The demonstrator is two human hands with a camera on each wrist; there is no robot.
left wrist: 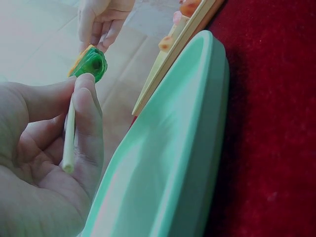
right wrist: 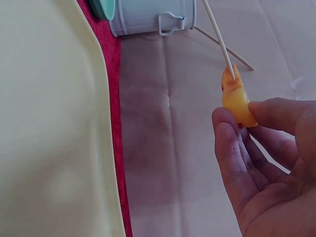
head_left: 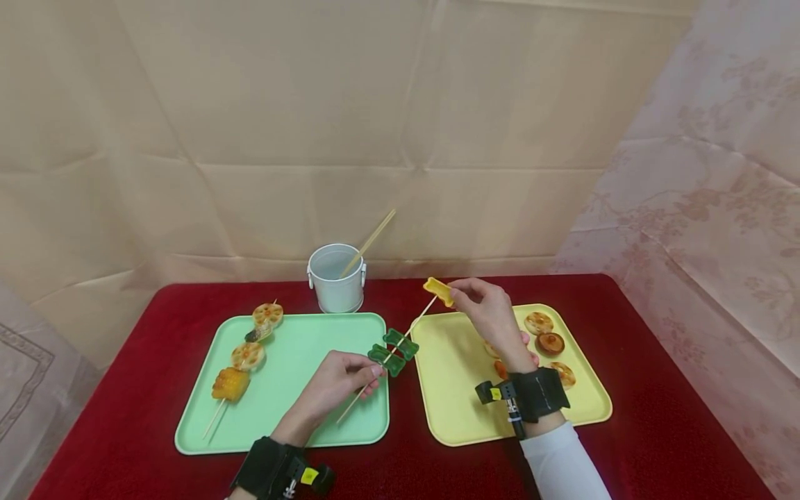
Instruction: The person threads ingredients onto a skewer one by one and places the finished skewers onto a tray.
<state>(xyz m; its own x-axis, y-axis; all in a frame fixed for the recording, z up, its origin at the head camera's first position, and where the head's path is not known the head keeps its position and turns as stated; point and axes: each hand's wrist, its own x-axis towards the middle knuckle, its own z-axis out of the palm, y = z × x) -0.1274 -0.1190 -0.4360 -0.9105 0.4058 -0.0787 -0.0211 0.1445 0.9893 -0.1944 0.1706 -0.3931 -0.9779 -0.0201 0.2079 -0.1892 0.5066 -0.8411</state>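
Observation:
In the head view my left hand (head_left: pixel 344 378) pinches a thin wooden skewer (head_left: pixel 360 396) between thumb and fingers, near its lower part. Two green pepper pieces (head_left: pixel 394 353) are threaded on it, just above that grip. The skewer slants up and to the right. At its upper tip my right hand (head_left: pixel 490 312) pinches a curved yellow pepper piece (head_left: pixel 439 292) by one end. From the right wrist, the skewer tip overlaps the far end of the yellow piece (right wrist: pixel 236 101). The blunt skewer end (left wrist: pixel 68 165) points toward the left wrist camera.
A green tray (head_left: pixel 300 333) on the left bears a finished-looking skewer with corn (head_left: pixel 230 384) and lotus root slices (head_left: pixel 248 355). The yellow tray (head_left: pixel 459 410) holds lotus slices and a mushroom (head_left: pixel 550 343). A white bucket (head_left: pixel 337 292) with sticks stands behind.

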